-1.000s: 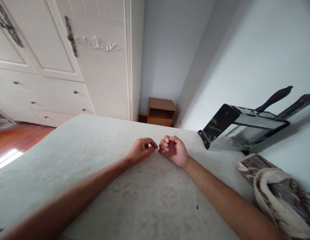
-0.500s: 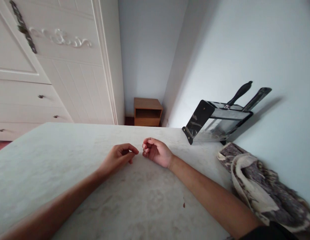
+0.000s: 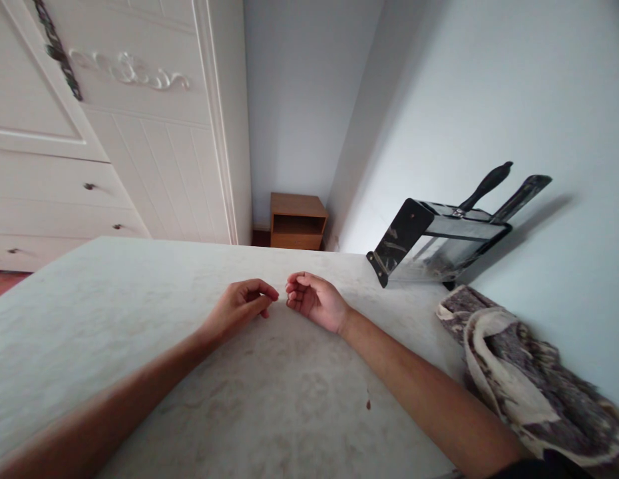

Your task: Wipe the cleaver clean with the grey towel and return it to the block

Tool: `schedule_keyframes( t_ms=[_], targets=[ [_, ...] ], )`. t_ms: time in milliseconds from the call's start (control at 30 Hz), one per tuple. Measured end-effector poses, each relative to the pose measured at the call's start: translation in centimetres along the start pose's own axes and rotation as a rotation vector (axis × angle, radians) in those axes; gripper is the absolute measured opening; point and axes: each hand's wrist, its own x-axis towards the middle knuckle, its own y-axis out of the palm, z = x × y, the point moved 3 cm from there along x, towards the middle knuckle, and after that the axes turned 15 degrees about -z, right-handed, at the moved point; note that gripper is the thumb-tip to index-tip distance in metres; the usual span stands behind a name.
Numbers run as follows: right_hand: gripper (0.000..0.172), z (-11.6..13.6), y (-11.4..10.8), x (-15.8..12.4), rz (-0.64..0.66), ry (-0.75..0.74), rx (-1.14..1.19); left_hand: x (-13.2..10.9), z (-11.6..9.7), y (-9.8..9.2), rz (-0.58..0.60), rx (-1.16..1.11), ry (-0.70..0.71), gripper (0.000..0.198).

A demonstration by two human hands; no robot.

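Observation:
Both my forearms lie stretched out on a pale, faintly stained mattress top (image 3: 140, 313). My left hand (image 3: 242, 303) rests knuckles up, its fingers curled under and the thumb tip pressed to the forefinger; whatever is inside the pinch is hidden. My right hand (image 3: 314, 301) lies on its side just to the right, palm turned toward the left hand, fingers loosely curled in with nothing in the palm. The fingertips of the two hands are a small gap apart.
A black-framed glass piece (image 3: 434, 249) leans on the right wall with two dark handles behind it. A crumpled patterned blanket (image 3: 519, 372) lies at the right edge. A white wardrobe with drawers (image 3: 114, 166) stands at the left, and a small wooden nightstand (image 3: 297, 221) sits in the corner.
The view has swung to the right, so the wardrobe slid left. Both hands stay curled in nearly the same spot, fingertips close together.

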Motion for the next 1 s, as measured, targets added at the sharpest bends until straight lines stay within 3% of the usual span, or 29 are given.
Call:
schedule_keyframes(
  t_ms=[167,333,433,600,833,1000],
  targets=[
    [0.013,0.0,0.1,0.0,0.012,-0.007,0.0,0.0,-0.3,-0.3,-0.011,-0.138,-0.018,0.023],
    [0.012,0.0,0.0,-0.1,0.007,0.005,-0.012,0.5,0.4,-0.7,0.005,-0.53,-0.191,0.024],
    [0.011,0.0,0.0,-0.2,-0.004,0.005,-0.018,0.8,0.6,-0.9,0.031,-0.643,-0.267,0.024],
    [0.011,0.0,0.1,-0.2,0.002,0.004,-0.02,1.2,0.6,-1.1,0.03,-0.701,-0.334,0.023],
    [0.009,0.0,0.0,-0.1,0.011,-0.008,-0.043,1.0,0.7,-0.9,0.042,-0.685,-0.327,0.021],
    [0.009,-0.1,0.1,-0.1,0.029,-0.01,-0.046,1.0,0.6,-0.8,-0.011,-0.644,-0.325,0.017]
  ],
)
